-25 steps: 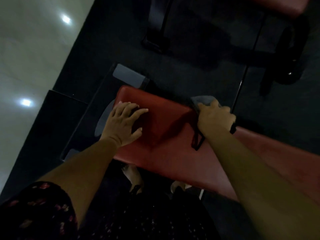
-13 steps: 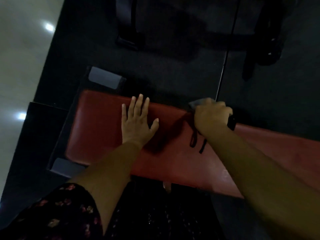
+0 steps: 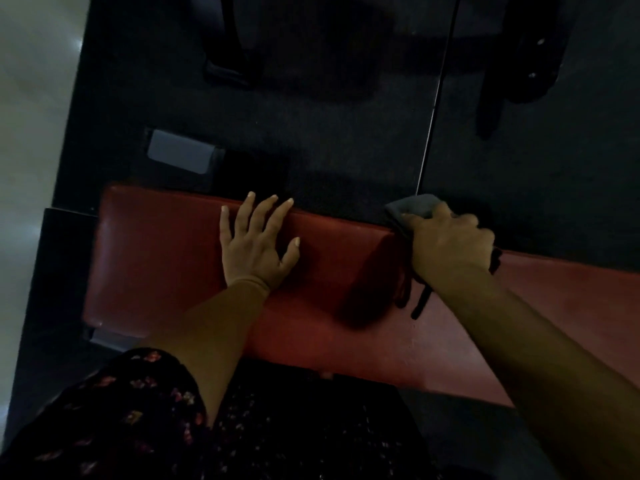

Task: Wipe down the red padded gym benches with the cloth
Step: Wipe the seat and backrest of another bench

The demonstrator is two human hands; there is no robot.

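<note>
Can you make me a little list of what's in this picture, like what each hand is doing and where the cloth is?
bench: red padded bench, long, running left to right
left hand: flat on the bench, fingers spread, holding nothing
right hand: gripping the cloth at the bench's far edge
cloth: grey, bunched, sticking out past the fingers
floor: dark mat behind the bench

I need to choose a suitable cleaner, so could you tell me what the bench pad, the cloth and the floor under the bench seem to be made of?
Red bench pad: probably vinyl or leatherette over foam; smooth, with a faint sheen.
Cloth gripped by the right hand: soft grey fabric, matte, bunched in folds; possibly microfibre.
Dark floor: matte and slightly grainy, probably rubber matting or carpet; too dim to tell.
</note>
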